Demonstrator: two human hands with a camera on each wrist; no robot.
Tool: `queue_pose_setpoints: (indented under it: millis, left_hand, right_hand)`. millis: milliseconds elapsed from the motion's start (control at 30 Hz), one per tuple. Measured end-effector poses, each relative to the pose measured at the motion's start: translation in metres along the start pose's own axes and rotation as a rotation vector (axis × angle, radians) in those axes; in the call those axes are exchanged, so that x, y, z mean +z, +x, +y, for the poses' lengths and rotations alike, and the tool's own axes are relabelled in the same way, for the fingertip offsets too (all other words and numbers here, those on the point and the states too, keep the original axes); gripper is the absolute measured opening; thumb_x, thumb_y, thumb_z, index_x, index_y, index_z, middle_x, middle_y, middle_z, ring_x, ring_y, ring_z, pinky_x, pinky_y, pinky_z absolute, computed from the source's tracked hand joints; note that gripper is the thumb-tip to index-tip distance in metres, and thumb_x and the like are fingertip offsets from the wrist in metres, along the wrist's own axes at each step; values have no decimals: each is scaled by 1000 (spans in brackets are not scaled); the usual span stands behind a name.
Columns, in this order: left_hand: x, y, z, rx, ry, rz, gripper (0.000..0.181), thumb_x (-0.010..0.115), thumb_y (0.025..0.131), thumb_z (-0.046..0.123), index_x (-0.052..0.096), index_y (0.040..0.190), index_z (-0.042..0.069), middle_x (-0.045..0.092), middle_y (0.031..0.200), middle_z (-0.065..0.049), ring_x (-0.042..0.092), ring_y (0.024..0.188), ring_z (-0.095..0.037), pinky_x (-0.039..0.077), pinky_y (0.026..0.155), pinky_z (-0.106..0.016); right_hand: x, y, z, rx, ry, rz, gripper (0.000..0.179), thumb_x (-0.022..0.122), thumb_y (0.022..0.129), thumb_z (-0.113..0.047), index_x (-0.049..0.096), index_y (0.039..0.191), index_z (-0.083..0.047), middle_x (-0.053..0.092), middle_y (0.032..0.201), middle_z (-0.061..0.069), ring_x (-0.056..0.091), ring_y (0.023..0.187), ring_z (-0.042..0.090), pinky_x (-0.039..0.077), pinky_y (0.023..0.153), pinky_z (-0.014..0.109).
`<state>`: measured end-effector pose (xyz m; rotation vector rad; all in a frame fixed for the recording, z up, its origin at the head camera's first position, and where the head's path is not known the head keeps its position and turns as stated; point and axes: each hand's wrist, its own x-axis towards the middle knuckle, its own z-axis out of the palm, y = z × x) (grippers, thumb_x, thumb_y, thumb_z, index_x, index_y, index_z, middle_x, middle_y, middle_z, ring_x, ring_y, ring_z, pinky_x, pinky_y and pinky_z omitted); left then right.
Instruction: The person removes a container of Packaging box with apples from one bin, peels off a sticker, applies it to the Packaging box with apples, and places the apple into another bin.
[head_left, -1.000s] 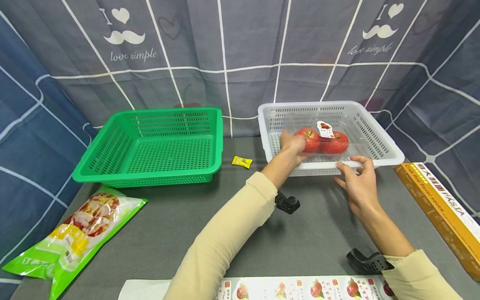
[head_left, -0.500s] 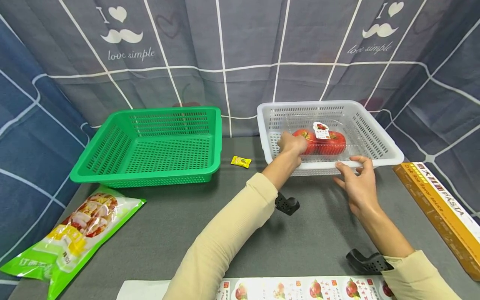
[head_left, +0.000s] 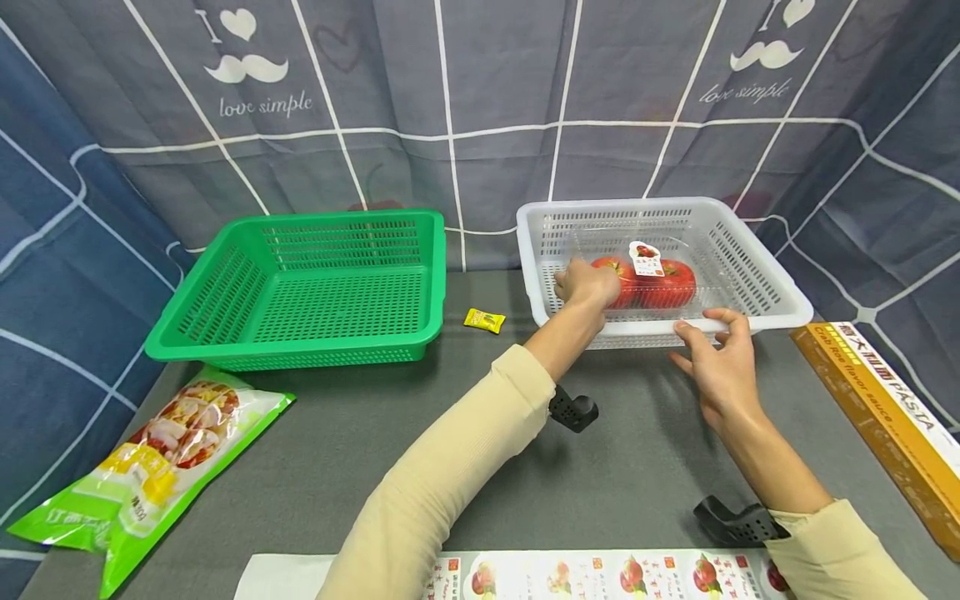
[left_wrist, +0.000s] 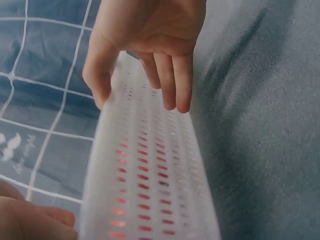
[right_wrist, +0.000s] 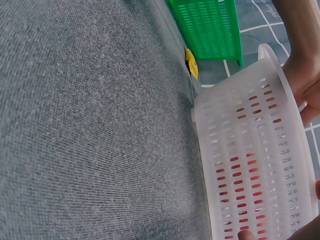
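Observation:
A clear plastic pack of red tomatoes (head_left: 667, 285) with a white label lies in the white basket (head_left: 772, 323) at the right. My left hand (head_left: 588, 283) reaches over the basket's near rim and grips the left end of the pack; its fingertips are hidden. At the near side of the basket, my right hand (head_left: 720, 367) holds the rim. In the left wrist view, the right hand's fingers (left_wrist: 182, 90) lie along the outer wall and its thumb is over the rim. Red shows through the slots of the wall.
A green basket (head_left: 300, 354) stands to the left, with a small yellow packet (head_left: 484, 321) between the two baskets. A green food bag (head_left: 172, 450) lies front left, an orange pasta box (head_left: 885, 433) at the right. A printed strip (head_left: 607, 575) lies along the front edge.
The tomato pack has shifted slightly left inside the white basket, with my left hand at its end. My right hand keeps its place on the rim.

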<state>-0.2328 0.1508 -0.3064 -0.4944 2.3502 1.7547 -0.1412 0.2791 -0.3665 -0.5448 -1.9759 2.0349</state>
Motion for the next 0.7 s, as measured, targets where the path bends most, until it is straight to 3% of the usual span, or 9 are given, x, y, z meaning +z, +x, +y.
queue_pose_setpoints:
  millis: [133,167,300,367,433,533,633,700]
  left_hand:
    - [-20,-6,-4,121,-28,-47,67,52,86,-2,45,150,19,42,150,-8,34,139,-25,29,112,-36]
    - [-28,-8,-5,151,-64,-71,70,50,86,-5,43,151,18,42,150,-7,37,137,-25,35,107,-35]
    - [-63,-18,-16,242,-220,-181,71,52,86,-10,39,152,12,37,155,-5,35,139,-21,35,106,-32]
    - [-82,-23,-23,282,-243,-224,67,55,88,-7,39,152,10,36,155,-7,35,138,-22,36,105,-33]
    - [-101,-28,-29,328,-233,-249,64,58,91,-1,41,151,11,39,153,-6,35,138,-23,34,108,-35]
    - [-129,-36,-41,389,-171,-271,60,61,94,7,41,151,13,42,150,-6,38,136,-23,36,108,-40]
    - [-157,-42,-56,434,-102,-269,58,61,94,12,44,150,15,46,147,-3,41,134,-20,38,106,-43]
    - [-174,-48,-68,454,-67,-250,54,61,95,14,48,147,18,49,144,0,42,132,-17,38,106,-42]
  right_hand:
    - [2,0,1,12,-10,6,32,60,97,-12,37,115,-24,14,120,4,52,98,10,50,91,35]
    - [2,0,1,16,-14,6,32,60,97,-12,37,115,-25,14,121,5,52,98,11,50,91,35]
    - [1,-1,-1,34,3,-10,32,61,97,-13,38,114,-27,13,126,7,52,99,10,52,88,32]
    - [-1,-2,-3,50,25,-32,32,61,97,-13,37,115,-27,14,128,8,51,101,11,53,86,30]
    - [-4,-4,-6,69,39,-61,36,61,98,-15,37,122,-25,16,130,9,49,108,16,53,86,28]
    - [-8,-11,-11,101,21,-123,56,58,100,-16,27,146,-20,10,146,21,41,126,27,52,89,27]
    - [-10,-22,-13,107,-22,-198,69,53,102,-14,12,158,-16,-9,157,23,34,133,27,51,91,27]
    - [-12,-33,-14,68,-67,-254,66,51,103,-12,15,158,-11,-3,159,24,40,128,22,51,90,25]
